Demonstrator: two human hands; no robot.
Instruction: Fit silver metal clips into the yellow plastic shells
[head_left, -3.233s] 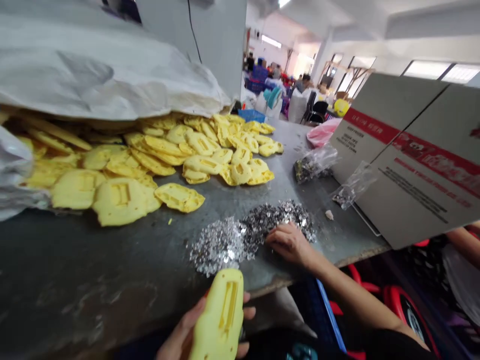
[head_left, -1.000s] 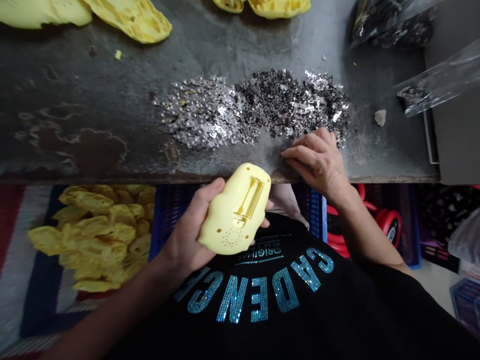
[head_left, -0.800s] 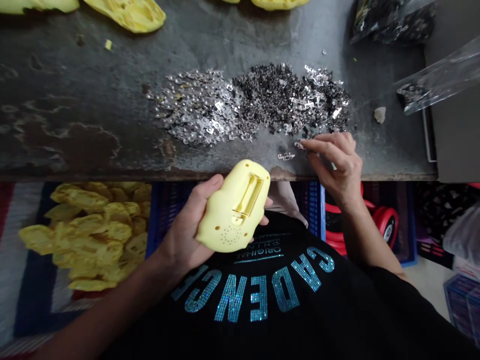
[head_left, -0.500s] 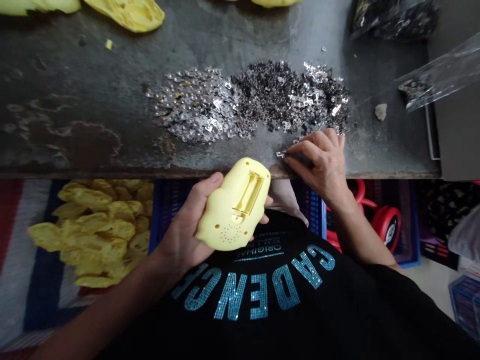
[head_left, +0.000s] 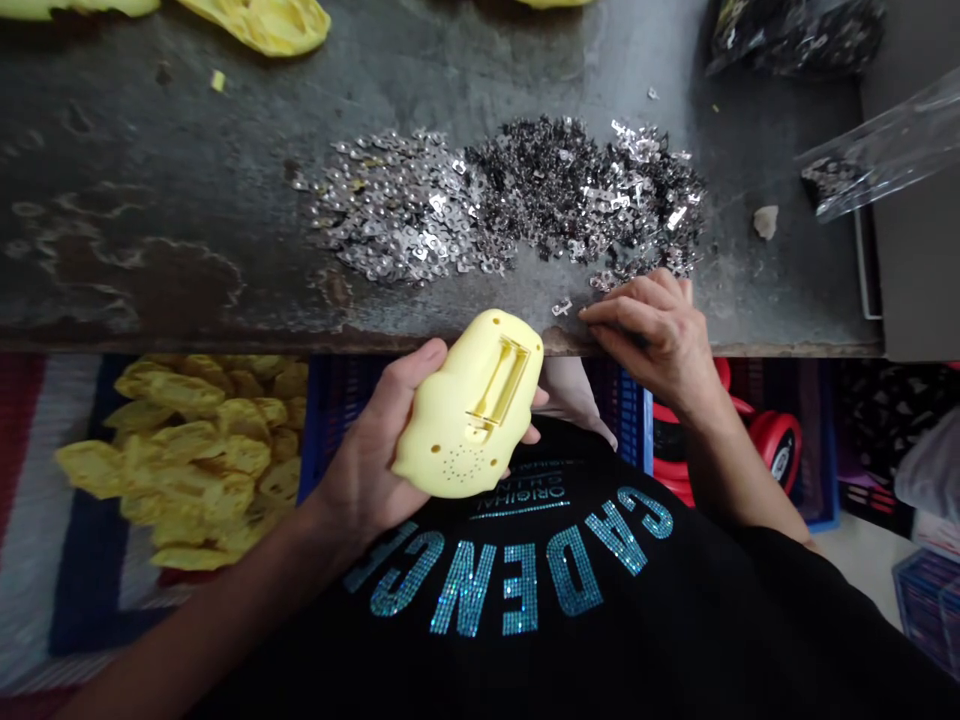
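My left hand point(head_left: 382, 440) is wrapped round a yellow plastic toy housing point(head_left: 450, 430), held just in front of the table edge. Its open battery compartment, screw holes and cluster of small speaker holes face up. Over the table edge, my right hand point(head_left: 656, 335) has its fingers drawn together close to the surface. Anything between those fingertips is too small to make out. A small metal contact piece point(head_left: 561, 307) lies apart, just left of them. Beyond the hand spreads a heap of dark and shiny metal contacts point(head_left: 555, 190), alongside a pile of silvery metal contacts point(head_left: 397, 210).
More yellow shells point(head_left: 262, 25) lie at the table's far side; others fill a pile point(head_left: 195, 450) below left. Bags of metal parts point(head_left: 795, 40) sit at the far right, near a clear bag point(head_left: 885, 160). Red-rimmed wheels point(head_left: 776, 445) are in a blue crate point(head_left: 825, 500).
My right hand has shifted slightly right, away from the small metal contact piece, which now lies separate on the table. My left hand keeps the yellow housing in nearly the same place.
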